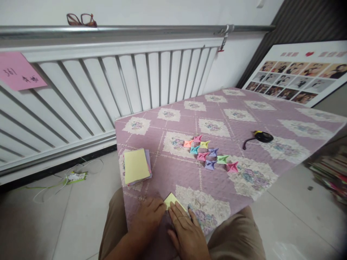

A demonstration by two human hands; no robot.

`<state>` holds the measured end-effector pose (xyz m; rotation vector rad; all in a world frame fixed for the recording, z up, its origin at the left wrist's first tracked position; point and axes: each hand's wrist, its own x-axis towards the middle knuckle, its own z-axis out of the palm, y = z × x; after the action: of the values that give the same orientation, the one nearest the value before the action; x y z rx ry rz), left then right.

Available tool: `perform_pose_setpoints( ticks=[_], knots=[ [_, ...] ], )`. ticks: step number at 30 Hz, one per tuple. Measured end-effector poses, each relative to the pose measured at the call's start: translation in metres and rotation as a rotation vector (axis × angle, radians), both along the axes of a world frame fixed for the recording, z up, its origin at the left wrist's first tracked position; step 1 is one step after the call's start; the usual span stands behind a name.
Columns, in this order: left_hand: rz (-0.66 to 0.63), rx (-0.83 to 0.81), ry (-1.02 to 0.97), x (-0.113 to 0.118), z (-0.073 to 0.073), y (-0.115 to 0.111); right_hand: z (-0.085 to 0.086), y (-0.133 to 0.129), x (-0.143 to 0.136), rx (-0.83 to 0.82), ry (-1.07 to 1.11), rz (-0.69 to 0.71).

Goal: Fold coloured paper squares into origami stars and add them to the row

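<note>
A folded piece of yellow paper [170,198] lies at the near edge of the table. My right hand [187,229] rests flat over it, fingers stretched out and pressing on its surface. At the paper's left corner is my left hand [149,215], its fingers curled together and holding that corner; the thumb is hidden. Left of centre, a stack of coloured paper sheets [136,167] has a yellow sheet on top. Several small folded paper pieces [210,153] in pink, orange, teal, purple, green and yellow stand grouped beyond my right hand.
The table carries a purple floral tablecloth [168,173]. A black corded object [263,137] lies at the right. Behind are a white radiator [151,77], a pipe with glasses [81,20] on it, and a photo board [295,76]. A power strip [76,177] sits on the floor.
</note>
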<state>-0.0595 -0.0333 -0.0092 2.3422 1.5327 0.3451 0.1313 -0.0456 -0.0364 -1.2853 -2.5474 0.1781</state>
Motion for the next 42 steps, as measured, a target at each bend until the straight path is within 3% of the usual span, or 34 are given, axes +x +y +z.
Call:
perform_pose_setpoints(
  ticks=[3,7,11,14,21,25,31,42],
  knots=[
    [0.024,0.207,-0.015,0.001,-0.018,-0.013,-0.002,0.0,0.001,0.036,-0.003,0.019],
    [0.094,0.271,0.039,0.002,-0.03,-0.022,-0.007,-0.003,0.012,0.102,0.002,0.039],
    [0.12,0.215,0.078,0.005,-0.025,-0.022,-0.015,-0.008,0.031,0.183,0.029,0.034],
    [0.15,0.12,0.055,0.008,-0.013,-0.016,-0.012,-0.007,0.036,0.155,0.084,-0.009],
    [0.146,-0.035,-0.148,0.002,0.007,0.007,0.027,0.025,0.013,-0.147,0.118,-0.184],
    [0.128,-0.033,-0.164,-0.001,0.008,0.009,0.04,0.039,0.004,-0.188,0.071,-0.195],
    [0.13,0.023,-0.168,0.001,0.005,0.007,0.047,0.044,0.002,-0.167,0.015,-0.136],
    [0.154,0.056,-0.168,0.003,-0.004,0.006,0.045,0.048,-0.003,-0.137,-0.026,-0.055]
  ],
)
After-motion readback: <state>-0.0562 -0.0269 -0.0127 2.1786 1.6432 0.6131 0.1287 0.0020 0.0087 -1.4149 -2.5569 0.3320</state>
